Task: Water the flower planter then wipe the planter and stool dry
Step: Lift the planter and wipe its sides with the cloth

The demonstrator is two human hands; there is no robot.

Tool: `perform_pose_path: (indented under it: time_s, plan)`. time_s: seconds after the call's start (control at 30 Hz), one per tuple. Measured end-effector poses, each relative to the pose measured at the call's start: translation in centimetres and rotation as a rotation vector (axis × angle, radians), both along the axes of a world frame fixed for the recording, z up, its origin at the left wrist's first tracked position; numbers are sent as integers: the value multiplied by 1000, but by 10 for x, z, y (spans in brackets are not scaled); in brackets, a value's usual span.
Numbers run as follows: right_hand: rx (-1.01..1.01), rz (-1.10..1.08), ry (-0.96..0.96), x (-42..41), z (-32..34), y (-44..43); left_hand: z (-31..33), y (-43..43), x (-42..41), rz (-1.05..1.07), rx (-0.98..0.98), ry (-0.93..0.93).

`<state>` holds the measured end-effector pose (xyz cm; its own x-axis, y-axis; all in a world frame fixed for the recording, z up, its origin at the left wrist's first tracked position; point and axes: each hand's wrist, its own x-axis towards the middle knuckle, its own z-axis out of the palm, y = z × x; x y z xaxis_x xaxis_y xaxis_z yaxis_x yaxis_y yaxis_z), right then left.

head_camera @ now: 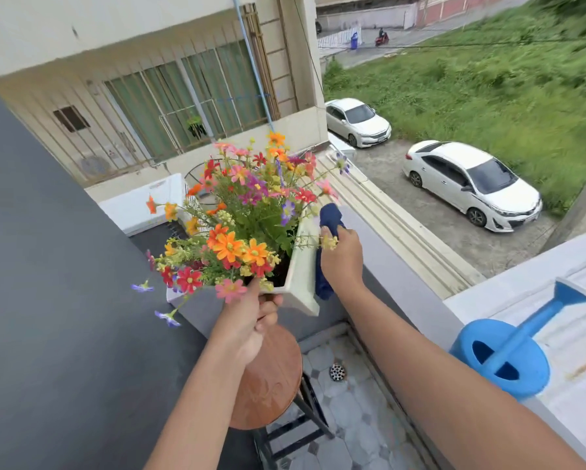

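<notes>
A white rectangular planter (300,283) full of orange, red, pink and purple flowers (237,212) is lifted above a round brown wooden stool (274,378). My left hand (247,323) grips the planter's near end from below. My right hand (341,256) is closed on a dark blue cloth (329,218) and presses it against the planter's right side wall. The cloth hangs down below my palm along that wall. The planter's left side is hidden by flowers.
A blue watering can (503,354) stands on the grey balcony ledge (397,276) at the right. A dark grey wall (47,300) fills the left. Below the stool lie a tiled floor and a drain (338,372). Cars are parked far beneath.
</notes>
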<state>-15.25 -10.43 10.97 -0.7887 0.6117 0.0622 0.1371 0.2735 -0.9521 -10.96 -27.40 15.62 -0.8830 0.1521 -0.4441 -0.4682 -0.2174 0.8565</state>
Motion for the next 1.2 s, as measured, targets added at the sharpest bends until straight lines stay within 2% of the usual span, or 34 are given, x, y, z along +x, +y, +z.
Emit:
perform_pose_path:
  time_s: [0.13,0.3,0.47,0.6,0.7,0.83,0.9,1.2]
  plan:
    - [3,56,4,16,-19,-11,3,5,-7,51,32,10]
    - [107,123,65,41,-10,-35,-2,7,-16,56,-36,55]
    - [-188,136,197,41,22,-35,-11,14,-9,29,-81,52]
    - [-127,58,247,19,38,-16,-7,18,-6,-19,-48,-11]
    - [-26,5,172,-5,32,7,-3,16,0,-51,-8,-32]
    - [26,-14,-40,-23,8,27,-2,12,-1,-77,-7,-34]
    - [26,-26,-80,-16,2,24,-3,14,-4,-53,-12,-17]
    - [51,122,310,55,0,-44,-5,20,-23,56,-19,43]
